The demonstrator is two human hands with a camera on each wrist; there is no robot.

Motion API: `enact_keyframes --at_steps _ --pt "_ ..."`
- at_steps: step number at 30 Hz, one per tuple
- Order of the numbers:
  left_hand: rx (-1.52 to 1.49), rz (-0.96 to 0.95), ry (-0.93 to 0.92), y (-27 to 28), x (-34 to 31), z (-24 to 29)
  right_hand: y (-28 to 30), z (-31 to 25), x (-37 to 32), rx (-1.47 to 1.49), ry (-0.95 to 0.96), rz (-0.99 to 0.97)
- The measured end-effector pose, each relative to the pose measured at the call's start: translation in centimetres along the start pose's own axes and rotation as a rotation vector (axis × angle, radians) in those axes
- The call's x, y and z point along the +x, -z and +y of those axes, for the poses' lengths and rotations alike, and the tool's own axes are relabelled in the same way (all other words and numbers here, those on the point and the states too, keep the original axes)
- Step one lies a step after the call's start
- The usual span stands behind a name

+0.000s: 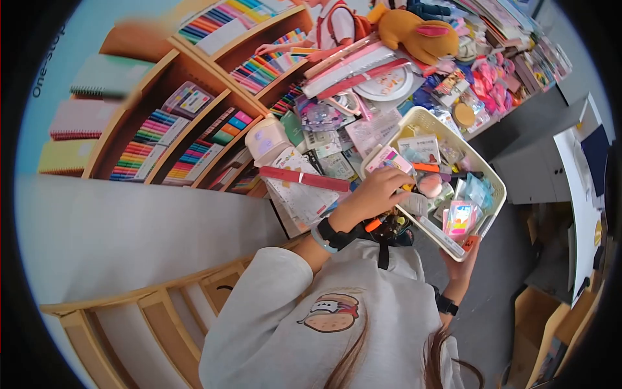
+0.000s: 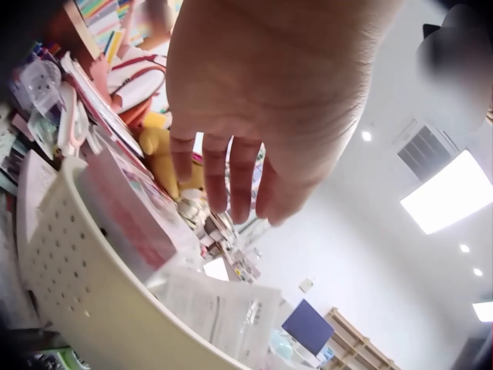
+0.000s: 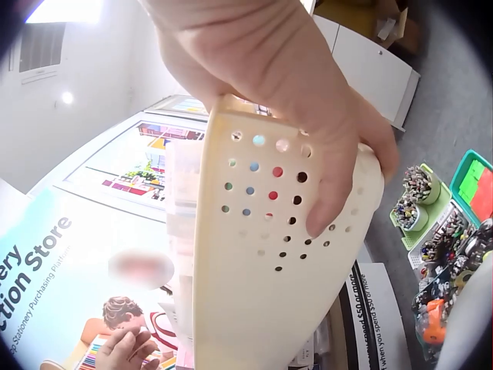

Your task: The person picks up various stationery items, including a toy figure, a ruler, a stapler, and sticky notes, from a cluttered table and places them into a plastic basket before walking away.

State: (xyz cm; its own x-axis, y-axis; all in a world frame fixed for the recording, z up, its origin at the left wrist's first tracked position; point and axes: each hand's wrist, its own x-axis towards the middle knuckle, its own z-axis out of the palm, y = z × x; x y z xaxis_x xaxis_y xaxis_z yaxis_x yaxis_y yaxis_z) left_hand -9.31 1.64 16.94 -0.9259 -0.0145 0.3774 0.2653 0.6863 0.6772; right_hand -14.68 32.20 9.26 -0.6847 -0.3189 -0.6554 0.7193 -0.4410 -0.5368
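Note:
A cream perforated basket (image 1: 500, 194) (image 2: 108, 297) (image 3: 246, 308) holds many small packets, including a pink card pack (image 1: 392, 159), a round pink item (image 1: 429, 185) and a bright packet (image 1: 460, 216). Over its left side, my left hand (image 1: 376, 194) (image 2: 269, 100) has its fingers bent loosely downward; nothing shows between them in the left wrist view. My right hand (image 1: 461, 264) (image 3: 300, 85) grips the basket's end wall, thumb lying along the perforated outside. An orange-red label (image 1: 471, 244) is beside that hand in the head view. The basket appears tilted.
Behind the basket, a cluttered surface carries a red strip (image 1: 304, 178), a white round plate (image 1: 385, 84) and a brown plush toy (image 1: 414, 35). Printed shelves and notebooks cover the wall panel at left. A white cabinet (image 1: 531, 175) stands at right, above grey floor.

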Motion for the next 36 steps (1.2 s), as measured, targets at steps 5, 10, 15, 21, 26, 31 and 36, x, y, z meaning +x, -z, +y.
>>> enact_keyframes --at_steps 5,10,15,21,26,31,36 --pt "-0.172 0.474 0.494 2.4 -3.7 -4.4 0.5 0.0 0.6 0.004 0.002 0.046" --pt "-0.101 0.602 0.680 2.7 -10.0 -11.1 1.4 -0.1 1.0 0.002 -0.004 0.045" --pt "-0.111 0.643 0.802 4.1 -12.5 -13.4 0.0 -0.7 0.3 0.014 -0.021 0.081" --pt "-0.062 0.564 0.859 2.3 -11.7 -14.7 0.3 -0.4 0.3 -0.006 -0.016 0.069" --pt "-0.101 0.526 0.888 0.9 -10.9 -15.5 0.2 -0.5 0.1 0.018 -0.032 0.079" --pt "-0.447 0.332 0.896 -0.2 -7.9 -13.1 0.2 0.0 -0.5 -0.047 0.014 0.160" --pt "-0.452 0.320 0.789 -0.6 -4.6 -10.0 0.8 0.2 -0.6 -0.084 0.008 0.170"
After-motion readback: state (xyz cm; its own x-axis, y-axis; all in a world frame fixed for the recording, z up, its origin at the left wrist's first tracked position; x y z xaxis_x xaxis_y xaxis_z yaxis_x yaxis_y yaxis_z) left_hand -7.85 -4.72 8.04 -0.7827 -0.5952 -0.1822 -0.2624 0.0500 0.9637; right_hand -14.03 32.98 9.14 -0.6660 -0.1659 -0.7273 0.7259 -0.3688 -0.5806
